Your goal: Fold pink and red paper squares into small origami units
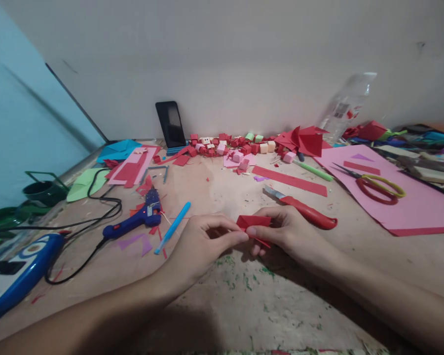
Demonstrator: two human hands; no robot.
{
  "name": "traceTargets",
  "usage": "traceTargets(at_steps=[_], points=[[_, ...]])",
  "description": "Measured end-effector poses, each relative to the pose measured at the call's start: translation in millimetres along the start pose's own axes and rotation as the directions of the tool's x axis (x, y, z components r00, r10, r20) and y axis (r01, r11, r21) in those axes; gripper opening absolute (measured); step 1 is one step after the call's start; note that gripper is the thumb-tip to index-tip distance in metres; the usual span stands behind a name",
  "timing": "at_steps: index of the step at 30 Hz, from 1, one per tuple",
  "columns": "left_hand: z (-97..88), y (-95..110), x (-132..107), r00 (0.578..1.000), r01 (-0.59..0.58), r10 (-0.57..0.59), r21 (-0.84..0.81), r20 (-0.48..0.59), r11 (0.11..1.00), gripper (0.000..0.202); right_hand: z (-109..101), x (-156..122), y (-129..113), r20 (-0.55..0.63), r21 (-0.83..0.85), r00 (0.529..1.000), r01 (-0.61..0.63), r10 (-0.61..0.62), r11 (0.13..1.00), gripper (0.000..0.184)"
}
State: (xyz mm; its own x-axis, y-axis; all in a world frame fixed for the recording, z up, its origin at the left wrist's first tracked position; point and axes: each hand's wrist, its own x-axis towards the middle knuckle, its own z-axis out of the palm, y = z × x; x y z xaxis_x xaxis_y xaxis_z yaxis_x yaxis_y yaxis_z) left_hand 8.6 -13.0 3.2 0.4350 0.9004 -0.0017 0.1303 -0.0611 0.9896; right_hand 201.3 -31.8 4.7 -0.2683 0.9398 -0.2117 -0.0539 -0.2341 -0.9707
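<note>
A small folded piece of red paper [253,221] is pinched between both hands just above the table's middle. My left hand [203,239] grips its left edge with thumb and fingers closed. My right hand [284,231] holds its right side, thumb on top and fingers curled under. A red-handled craft knife [303,211] lies just behind my right hand. A blue glue gun [136,217] and a light blue stick [172,228] lie to the left of my left hand.
Several small red, pink and green paper cubes [237,145] line the wall beside a propped black phone [170,123]. Scissors [377,186] rest on a pink sheet [410,202] at right. A red paper strip [290,180], a plastic bottle [346,106] and a black cord [96,207] are nearby.
</note>
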Motion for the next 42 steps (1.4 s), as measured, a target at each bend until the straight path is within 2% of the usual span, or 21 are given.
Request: traceTargets(at_steps=[5, 8, 11, 13, 20, 23, 27, 31, 34, 42], points=[[0.0, 1.3, 0.2, 0.998, 0.022, -0.02, 0.033, -0.062, 0.999, 0.014, -0.2, 1.1, 3.6, -0.062, 0.021, 0.998, 0.021, -0.019, 1.0, 0.039], [-2.0, 0.2, 0.6, 0.989, 0.028, -0.023, 0.029, -0.148, 0.999, 0.017, -3.2, 1.1, 6.2, -0.115, 0.161, 0.992, 0.075, -0.057, 0.984, 0.046], [-4.7, -2.3, 2.3, 0.973, 0.024, -0.027, -0.016, -0.23, 1.0, 0.019, -6.5, 1.7, 6.9, -0.104, 0.262, 0.987, 0.146, -0.123, 0.954, 0.038], [-5.8, -3.0, 3.2, 0.966, 0.031, -0.043, -0.049, -0.256, 0.998, 0.02, -7.6, 2.3, 7.0, -0.094, 0.215, 0.987, 0.146, -0.129, 0.966, 0.033], [-3.1, 1.2, 1.9, 0.972, 0.048, -0.064, -0.075, -0.227, 0.996, 0.019, -4.6, 2.8, 9.5, -0.211, 0.094, 0.971, 0.136, -0.113, 0.986, 0.024], [-2.3, 1.7, 1.8, 0.972, 0.053, -0.075, -0.102, -0.223, 0.993, 0.024, -5.4, 3.4, 11.2, -0.252, 0.114, 0.961, 0.141, -0.109, 0.983, 0.021], [-3.0, 0.0, 1.7, 0.973, 0.019, -0.033, -0.067, -0.226, 0.998, 0.018, -6.2, 3.7, 13.6, -0.221, 0.188, 0.97, 0.146, -0.103, 0.971, 0.024], [-3.0, -2.6, 2.0, 0.975, -0.006, -0.007, -0.06, -0.22, 0.998, 0.014, -3.3, 2.1, 11.4, -0.198, 0.147, 0.973, 0.149, -0.119, 0.978, 0.022], [-2.3, -3.5, 2.6, 0.979, 0.014, -0.028, -0.073, -0.204, 0.997, 0.013, -0.3, 0.7, 8.6, -0.21, 0.113, 0.971, 0.138, -0.112, 0.984, 0.017], [-1.3, 1.7, 0.0, 0.974, 0.051, -0.072, -0.101, -0.215, 0.994, 0.014, 7.9, 0.4, 12.1, -0.269, 0.177, 0.96, 0.124, -0.074, 0.976, 0.021]])
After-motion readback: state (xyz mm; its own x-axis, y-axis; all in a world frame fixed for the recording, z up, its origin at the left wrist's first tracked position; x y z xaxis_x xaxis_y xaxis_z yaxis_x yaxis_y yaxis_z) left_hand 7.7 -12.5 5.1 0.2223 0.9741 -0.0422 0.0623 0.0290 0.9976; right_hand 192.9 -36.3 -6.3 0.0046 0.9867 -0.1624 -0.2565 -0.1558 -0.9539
